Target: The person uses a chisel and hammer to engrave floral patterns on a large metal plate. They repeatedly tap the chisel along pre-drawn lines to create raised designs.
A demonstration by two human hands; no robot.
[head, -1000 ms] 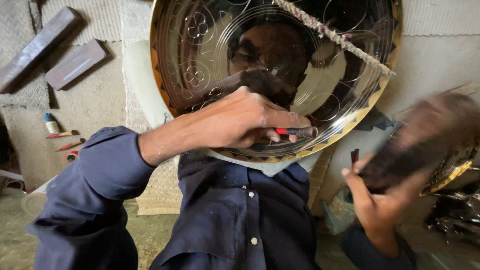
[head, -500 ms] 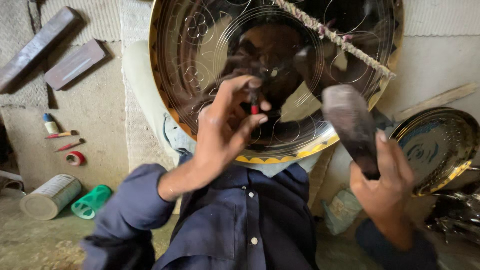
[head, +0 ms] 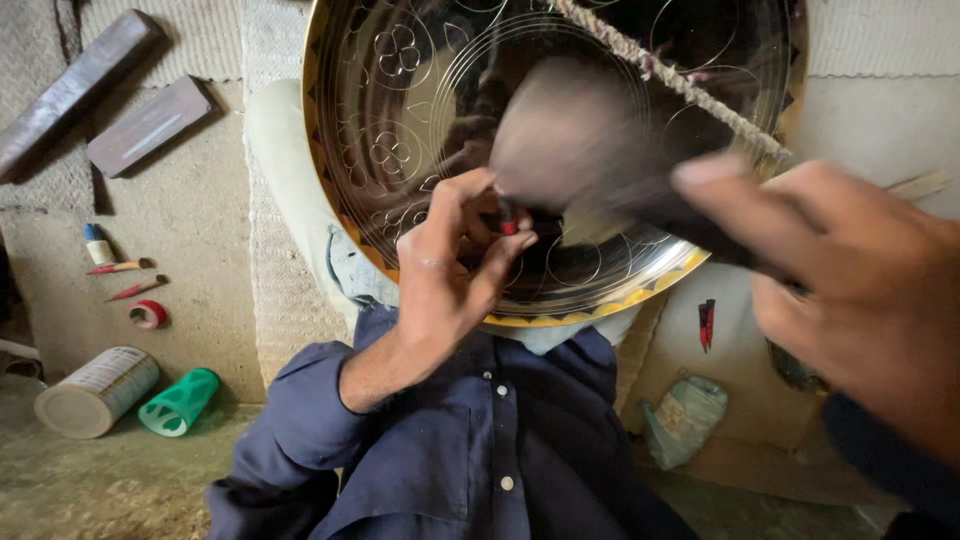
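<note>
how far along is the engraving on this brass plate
Done: the plate already carries circles, flower motifs and a zigzag rim band. In hand: the left hand pinches a small red-tipped tool against the lower middle, while the right hand holds a blurred dark mallet above it. Left: glare and the hands hide how much plain metal remains.

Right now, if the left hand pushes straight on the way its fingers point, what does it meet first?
The engraved brass plate. The left hand pinches a small red-tipped tool aimed at the plate's shiny face, seemingly at or nearly touching it. Depth is hard to judge; the blurred hammer swings just beside it.
</note>
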